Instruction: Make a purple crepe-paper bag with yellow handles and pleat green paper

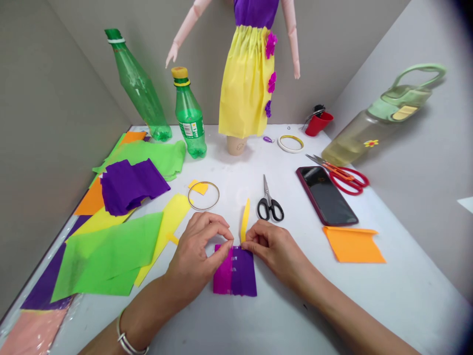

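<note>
Here, one magenta-and-purple crepe paper piece [234, 271] is pinched at top edge between left hand [195, 251] and right hand [273, 251]; one yellow strip [244, 222] is held upright there; one black-handled scissors [270, 208] lies ahead of right hand.

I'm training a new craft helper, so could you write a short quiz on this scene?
1. Which two colours make up the taped paper piece that the left hand and right hand touch?
2. True or false: the black-handled scissors lie nearer the hands than the red-handled scissors.
3. What colour is the cap of the upright green bottle?

Key: 1. Magenta and purple. 2. True. 3. Yellow.
</note>
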`<state>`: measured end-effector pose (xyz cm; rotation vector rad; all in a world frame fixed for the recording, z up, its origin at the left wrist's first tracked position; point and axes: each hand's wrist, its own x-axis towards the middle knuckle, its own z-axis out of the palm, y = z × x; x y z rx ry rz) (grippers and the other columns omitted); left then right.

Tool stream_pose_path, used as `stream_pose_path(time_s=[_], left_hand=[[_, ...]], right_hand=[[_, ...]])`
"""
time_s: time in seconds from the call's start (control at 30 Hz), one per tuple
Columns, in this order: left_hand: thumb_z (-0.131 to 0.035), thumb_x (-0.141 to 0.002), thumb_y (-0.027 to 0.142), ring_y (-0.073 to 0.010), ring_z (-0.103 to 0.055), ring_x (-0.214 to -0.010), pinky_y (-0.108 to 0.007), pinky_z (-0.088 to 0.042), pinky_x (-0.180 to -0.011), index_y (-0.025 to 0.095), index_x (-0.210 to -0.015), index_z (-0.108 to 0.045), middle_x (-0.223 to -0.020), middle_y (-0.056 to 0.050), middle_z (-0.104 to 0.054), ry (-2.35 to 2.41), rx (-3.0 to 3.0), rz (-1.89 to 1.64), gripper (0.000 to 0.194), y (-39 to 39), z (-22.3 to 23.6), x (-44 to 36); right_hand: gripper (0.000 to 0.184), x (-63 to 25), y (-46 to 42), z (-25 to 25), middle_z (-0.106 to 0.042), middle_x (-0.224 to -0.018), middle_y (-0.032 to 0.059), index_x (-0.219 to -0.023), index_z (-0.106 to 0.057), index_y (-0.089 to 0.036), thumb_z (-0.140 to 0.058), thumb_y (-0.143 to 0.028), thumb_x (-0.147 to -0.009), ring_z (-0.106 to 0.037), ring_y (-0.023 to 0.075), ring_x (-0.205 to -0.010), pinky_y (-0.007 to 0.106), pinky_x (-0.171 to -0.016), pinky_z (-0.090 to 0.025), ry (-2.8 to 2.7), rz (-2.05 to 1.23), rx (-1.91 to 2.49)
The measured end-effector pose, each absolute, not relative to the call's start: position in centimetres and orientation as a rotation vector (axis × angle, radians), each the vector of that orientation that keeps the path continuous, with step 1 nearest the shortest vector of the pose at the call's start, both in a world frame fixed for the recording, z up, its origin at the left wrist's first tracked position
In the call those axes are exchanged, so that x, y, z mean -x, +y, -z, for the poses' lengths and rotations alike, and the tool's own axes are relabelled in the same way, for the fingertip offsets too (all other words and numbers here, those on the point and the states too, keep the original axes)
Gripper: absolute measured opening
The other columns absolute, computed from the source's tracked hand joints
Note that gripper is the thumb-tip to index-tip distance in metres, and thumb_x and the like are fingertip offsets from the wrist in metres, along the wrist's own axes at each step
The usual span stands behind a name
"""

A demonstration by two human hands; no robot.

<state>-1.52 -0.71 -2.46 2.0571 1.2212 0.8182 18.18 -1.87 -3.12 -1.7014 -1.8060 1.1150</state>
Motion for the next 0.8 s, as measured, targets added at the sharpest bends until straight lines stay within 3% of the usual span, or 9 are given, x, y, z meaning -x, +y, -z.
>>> stream_pose_path(time_s=[0.23,0.53,0.8], left_hand=[[-0.059,-0.084,0.011,-0.0205,-0.054,-0.098,-0.037,-0.044,-0.087,0.024,-0.081,-0.062,-0.096,-0.002,-0.062,1.229,-2.057,-0.821,0.013,-0.7,2.3,1.5],[-0.059,-0.084,0.011,-0.0209,-0.053,-0.099,-0.038,-0.044,-0.089,0.024,-0.081,-0.062,-0.097,-0.002,-0.061,1.236,-2.041,-0.831,0.014,-0.6,2.2,1.7],[-0.058,-0.084,0.011,-0.0208,-0.053,-0.099,-0.038,-0.043,-0.089,0.024,-0.081,-0.061,-0.097,-0.003,-0.061,1.246,-2.082,-0.861,0.014,-0.5,2.1,1.9]], right_hand=[[0.016,-18.2,-2.2,3.3,-0.053,-0.071,-0.0019,-0.070,-0.057,-0.020,-0.064,-0.016,-0.084,-0.047,0.0129,-0.061,0.026,-0.059,-0.036,-1.863,-1.048,1.702],[0.019,-17.8,-3.0,3.2,-0.054,-0.081,0.0002,-0.075,-0.044,-0.022,-0.053,-0.011,-0.087,-0.050,0.0147,-0.065,0.028,-0.060,-0.036,-2.035,-0.877,1.733],[0.016,-19.0,-2.1,2.7,-0.053,-0.070,-0.0028,-0.074,-0.048,-0.022,-0.056,-0.019,-0.087,-0.048,0.0141,-0.064,0.026,-0.060,-0.036,-1.886,-1.171,1.659]])
